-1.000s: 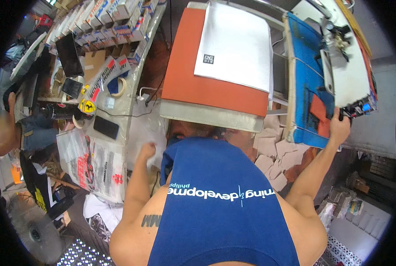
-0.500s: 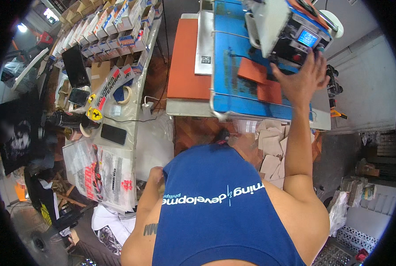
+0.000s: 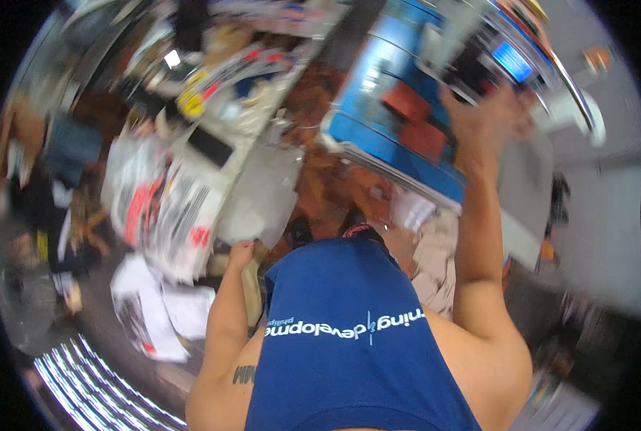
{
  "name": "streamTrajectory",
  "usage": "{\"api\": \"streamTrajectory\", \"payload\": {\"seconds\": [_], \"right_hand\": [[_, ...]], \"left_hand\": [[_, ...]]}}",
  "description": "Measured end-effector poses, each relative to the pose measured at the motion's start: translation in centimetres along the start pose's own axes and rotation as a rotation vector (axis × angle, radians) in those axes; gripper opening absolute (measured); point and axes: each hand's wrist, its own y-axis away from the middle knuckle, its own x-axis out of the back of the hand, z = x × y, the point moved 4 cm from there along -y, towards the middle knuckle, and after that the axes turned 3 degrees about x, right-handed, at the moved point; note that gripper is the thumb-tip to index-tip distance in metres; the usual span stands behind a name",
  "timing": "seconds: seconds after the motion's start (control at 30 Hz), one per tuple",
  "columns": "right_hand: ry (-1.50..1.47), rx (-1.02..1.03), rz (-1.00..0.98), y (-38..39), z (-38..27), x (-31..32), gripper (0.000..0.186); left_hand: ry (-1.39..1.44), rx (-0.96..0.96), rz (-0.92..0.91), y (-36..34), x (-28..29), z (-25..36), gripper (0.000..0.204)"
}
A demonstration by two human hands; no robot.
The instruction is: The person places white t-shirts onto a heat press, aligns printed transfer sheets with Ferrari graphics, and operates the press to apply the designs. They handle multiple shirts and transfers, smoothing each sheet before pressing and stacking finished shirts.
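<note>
In the upper right of the frame the right hand [image 3: 494, 115] is raised against the blue heat press [image 3: 392, 126], fingers spread over its control box [image 3: 478, 61] near the lit screen; blur hides whether it grips. The left hand [image 3: 240, 253], lower centre-left, rests closed at the edge of the cluttered workbench [image 3: 248, 122], beside printed sheets [image 3: 164, 208].

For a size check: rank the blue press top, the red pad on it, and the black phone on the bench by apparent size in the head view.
1. Blue press top, clearly largest.
2. Red pad.
3. Black phone, which looks slightly smaller, but motion blur and differing distance from the camera leave the last two unsure.
</note>
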Motion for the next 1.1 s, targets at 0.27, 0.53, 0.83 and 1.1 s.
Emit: {"api": "streamTrajectory", "payload": {"seconds": [0.27, 0.53, 0.83, 1.1], "right_hand": [[-0.279, 0.246, 0.002, 1.2, -3.1, 1.4, 0.044], [-0.328, 0.307, -0.441, -0.9, -1.3, 1.2, 0.045], [-0.437, 0.473, -0.512, -1.0, -0.1, 1.2, 0.053], [-0.423, 0.473, -0.464, -0.8, -0.1, 1.9, 0.05]], "left_hand": [[0.112, 0.491, 0.42, 16.2, -11.0, -11.6, 0.041], [-0.129, 0.3, -0.034, 28.1, -33.9, -10.6, 0.021], [-0.262, 0.199, -0.048, 32.0, -40.0, -9.7, 0.025], [0.298, 0.286, 0.339, 28.8, -35.9, -5.2, 0.039]]}}
